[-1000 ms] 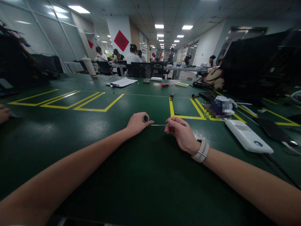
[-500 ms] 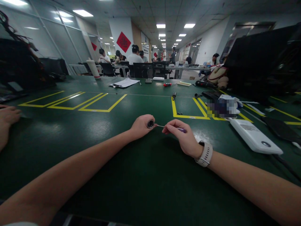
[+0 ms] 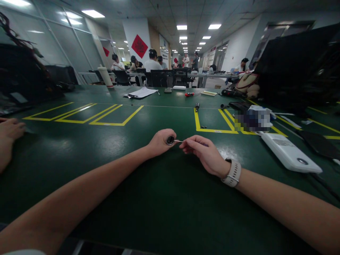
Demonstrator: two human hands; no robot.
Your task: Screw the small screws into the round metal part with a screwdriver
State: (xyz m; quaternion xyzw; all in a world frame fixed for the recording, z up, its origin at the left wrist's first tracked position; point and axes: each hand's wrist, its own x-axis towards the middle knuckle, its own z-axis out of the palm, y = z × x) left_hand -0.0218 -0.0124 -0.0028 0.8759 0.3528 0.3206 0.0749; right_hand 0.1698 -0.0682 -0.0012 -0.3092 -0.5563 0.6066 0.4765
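Observation:
My left hand (image 3: 158,143) is closed around a dark, round, hollow part (image 3: 170,140) with a shiny rim, its open end facing me. My right hand (image 3: 203,152), wearing a pale watch strap, pinches a thin screwdriver (image 3: 179,141); its metal shaft runs left to the side of the round part. Most of the screwdriver's purple handle is hidden by my fingers. The exact spot where the tip meets the part cannot be made out. Both hands are above the green table (image 3: 148,198).
Tiny dark pieces (image 3: 203,126) lie inside a yellow tape outline, and a small metal part (image 3: 197,107) sits at its far-left corner. A white power bank (image 3: 290,152) rests at the right. Farther back are a red screwdriver (image 3: 190,94) and papers (image 3: 142,92). Another person's hand (image 3: 12,131) is at left.
My right hand has shifted its fingers along the screwdriver toward the round part, covering more of the purple handle. My left hand stays nearly in place, still holding the part.

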